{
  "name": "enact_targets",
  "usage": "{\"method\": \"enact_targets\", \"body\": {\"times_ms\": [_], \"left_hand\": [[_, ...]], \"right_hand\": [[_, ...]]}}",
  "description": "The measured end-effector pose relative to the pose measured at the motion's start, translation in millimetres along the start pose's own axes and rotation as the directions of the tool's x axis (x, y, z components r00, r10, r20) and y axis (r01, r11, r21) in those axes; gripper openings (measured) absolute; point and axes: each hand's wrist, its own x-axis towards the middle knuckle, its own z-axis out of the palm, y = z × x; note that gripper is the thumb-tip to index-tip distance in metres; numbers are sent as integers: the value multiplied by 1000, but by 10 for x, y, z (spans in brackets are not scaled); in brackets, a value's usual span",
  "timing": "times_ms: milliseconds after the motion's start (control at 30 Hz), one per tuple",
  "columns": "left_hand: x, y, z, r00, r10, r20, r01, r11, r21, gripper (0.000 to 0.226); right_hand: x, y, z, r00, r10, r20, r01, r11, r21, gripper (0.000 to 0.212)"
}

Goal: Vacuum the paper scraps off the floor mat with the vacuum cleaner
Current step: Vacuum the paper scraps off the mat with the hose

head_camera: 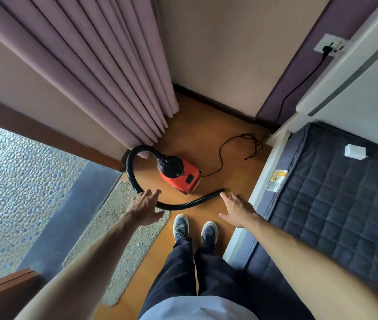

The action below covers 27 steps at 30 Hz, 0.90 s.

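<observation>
Both hands empty, fingers spread wide, reaching down. Left hand [145,205] lines up over the black hose [206,197]; can't tell if it's touching. Right hand [237,210] has its fingertips just short of the hose's open end [222,189].

Risks, my read:
- The hose runs in a wide loop from the vacuum cleaner [183,175] out past the left hand and back across. Lifting the end alone would probably tighten that loop and drag or tip the red body.
- The shoes [181,225] stand just behind the hose, so there's a trip or stand-on-it hazard when stepping toward the mat.
- The cord [220,158] lies in a loose tangle beyond the vacuum cleaner, then runs up to the wall socket [328,46]. Pulling the body toward the mat could snag it or strain the plug.
- The curtain [114,77] hem hangs right by the far side of the loop. Suction or a swinging hose might catch the fabric.
- No wide nozzle visible on the hose end. A bare end may grab the mat edge rather than the scraps.

Layout: the floor mat [118,229] lies under and left of the left hand, running back along the left forearm. A few pale specks on it may be the paper scraps; too small to say. The vacuum cleaner sits just ahead, between the two hands. The mattress [333,192] is right of the right hand.
</observation>
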Motion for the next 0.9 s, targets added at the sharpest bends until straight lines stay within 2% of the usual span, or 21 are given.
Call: {"method": "enact_targets", "body": {"times_ms": [233, 367, 500, 900], "left_hand": [[40, -158, 219, 999, 29, 33, -30, 999, 28, 77], [124, -290, 395, 993, 62, 103, -71, 994, 78, 78], [235, -426, 558, 975, 90, 204, -129, 975, 184, 81], [838, -680, 967, 940, 169, 298, -229, 957, 181, 75]], "right_hand": [[109, -196, 374, 998, -5, 56, 3, 999, 35, 63], [197, -307, 586, 996, 17, 83, -21, 998, 55, 57], [333, -420, 767, 995, 62, 81, -72, 989, 127, 60], [988, -595, 1178, 989, 101, 110, -120, 977, 178, 61]]}}
